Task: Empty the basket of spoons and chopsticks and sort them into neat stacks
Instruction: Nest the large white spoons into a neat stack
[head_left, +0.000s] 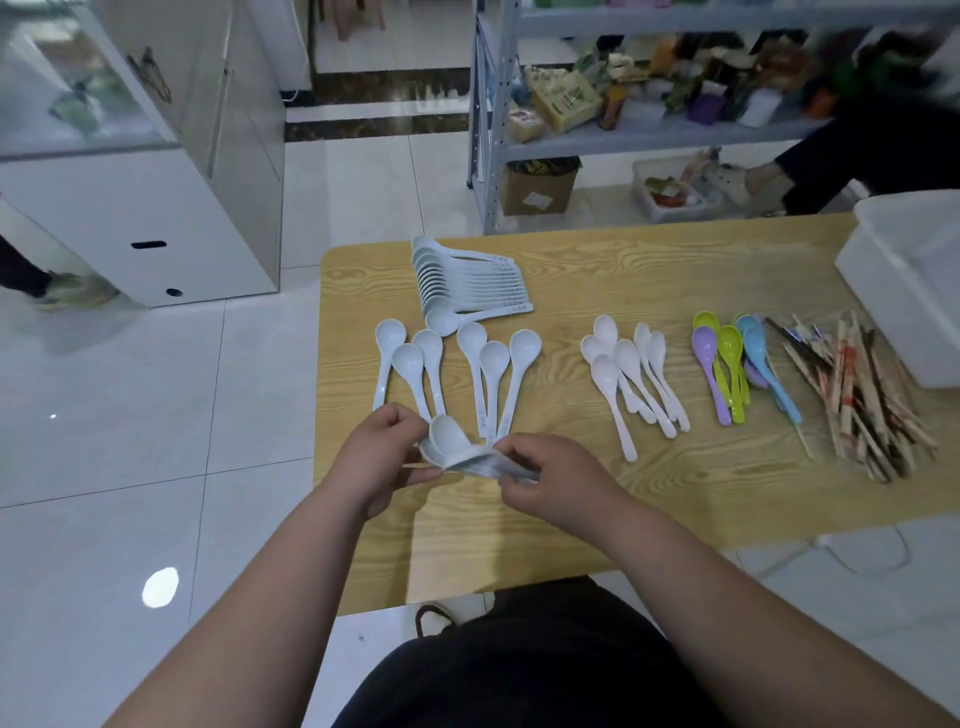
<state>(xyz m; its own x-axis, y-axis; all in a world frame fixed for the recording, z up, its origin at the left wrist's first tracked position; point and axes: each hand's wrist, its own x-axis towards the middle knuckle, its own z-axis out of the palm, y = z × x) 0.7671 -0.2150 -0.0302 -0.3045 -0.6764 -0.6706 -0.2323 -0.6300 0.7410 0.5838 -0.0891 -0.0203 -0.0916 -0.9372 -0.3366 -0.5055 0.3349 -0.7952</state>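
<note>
My left hand (382, 451) and my right hand (545, 480) together grip a small nested stack of pale blue spoons (451, 448) just above the near left part of the wooden table (571, 519). Beyond them several loose pale blue spoons (470, 364) lie fanned out, bowls away from me. A neat nested row of pale blue spoons (467, 280) lies at the far left. White spoons (631, 376) lie in the middle, coloured spoons (737, 364) to their right, then a pile of chopsticks (862, 400). The white basket (914, 291) stands at the far right.
A metal shelf unit (649, 78) with boxes and goods stands behind the table. A white cabinet (130, 218) is at the left. One person's foot (72, 291) is at the left, another person's legs (831, 161) at the back right. A white cable (841, 551) hangs by the near right edge.
</note>
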